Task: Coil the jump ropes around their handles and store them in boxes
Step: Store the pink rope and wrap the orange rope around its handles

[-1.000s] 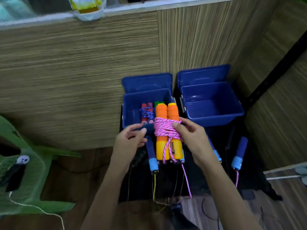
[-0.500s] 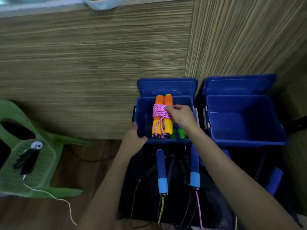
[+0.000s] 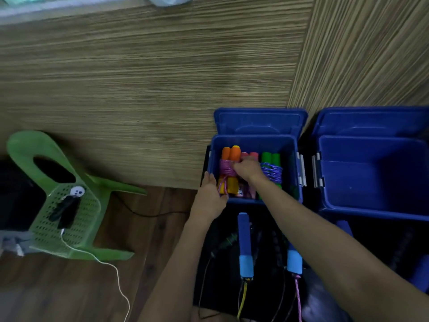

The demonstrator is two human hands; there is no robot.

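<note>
The right hand [image 3: 247,169] reached into the left box [image 3: 296,182], fingers curled on the pink-wound orange rope bundle [image 3: 228,173] to seat it beside the red and green bundles [image 3: 271,173]. The left hand [image 3: 212,190] gripped the box's near rim, apparently steadying it. Uncoiled blue-handled ropes [image 3: 245,245] lay nearby; the right box [image 3: 371,205] held nothing visible.

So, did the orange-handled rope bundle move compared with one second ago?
Yes. The orange-handled bundle went from in front of the left blue box down into it, at its left side.

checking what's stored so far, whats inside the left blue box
The left blue box holds three coiled ropes: orange handles, pink handles, green handles. The right hand covers the middle bundle's coil; the box floor is hidden.
</note>
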